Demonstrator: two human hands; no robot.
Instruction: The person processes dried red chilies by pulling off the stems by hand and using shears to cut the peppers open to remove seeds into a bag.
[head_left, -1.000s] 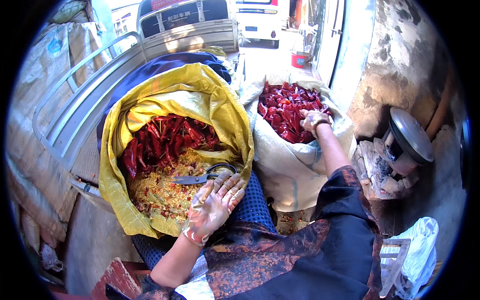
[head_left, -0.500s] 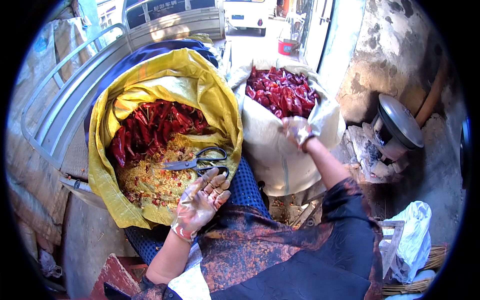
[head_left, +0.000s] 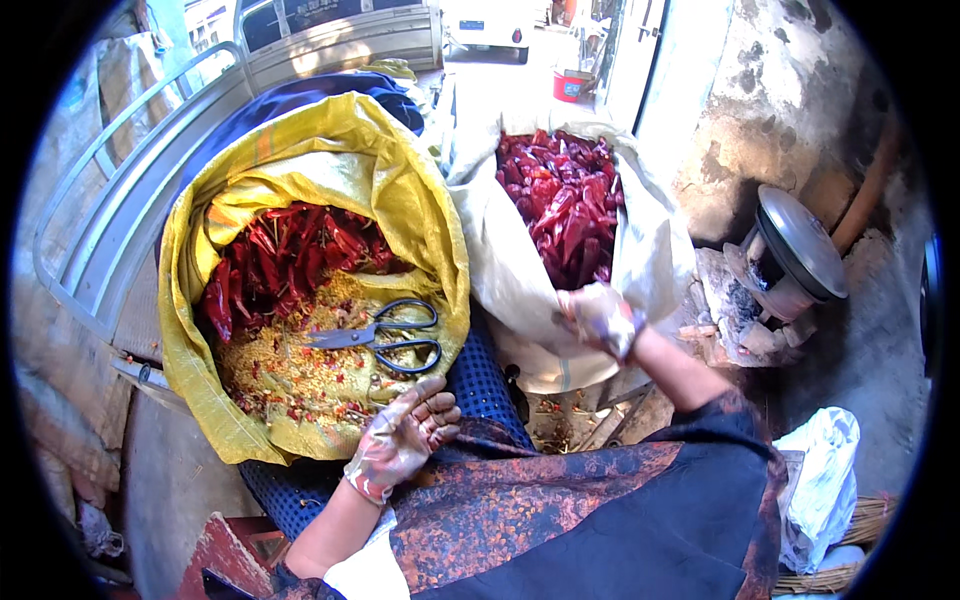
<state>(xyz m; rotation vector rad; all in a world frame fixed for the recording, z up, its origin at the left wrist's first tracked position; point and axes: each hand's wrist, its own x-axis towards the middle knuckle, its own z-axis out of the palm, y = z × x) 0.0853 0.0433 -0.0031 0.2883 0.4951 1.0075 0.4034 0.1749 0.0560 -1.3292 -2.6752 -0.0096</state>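
Left hand (head_left: 402,440) lies open, palm up, beside the yellow sack (head_left: 400,190) holding scissors (head_left: 385,335); right hand (head_left: 600,318) grips the white sack's (head_left: 510,280) rim beside dried chillies (head_left: 562,205).

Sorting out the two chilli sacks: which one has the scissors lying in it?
The yellow sack on the left: black-handled scissors lie on its seeds and chillies. The white sack by the right hand holds only chillies.

Sunlit street, peeling plaster wall (head_left: 760,110)
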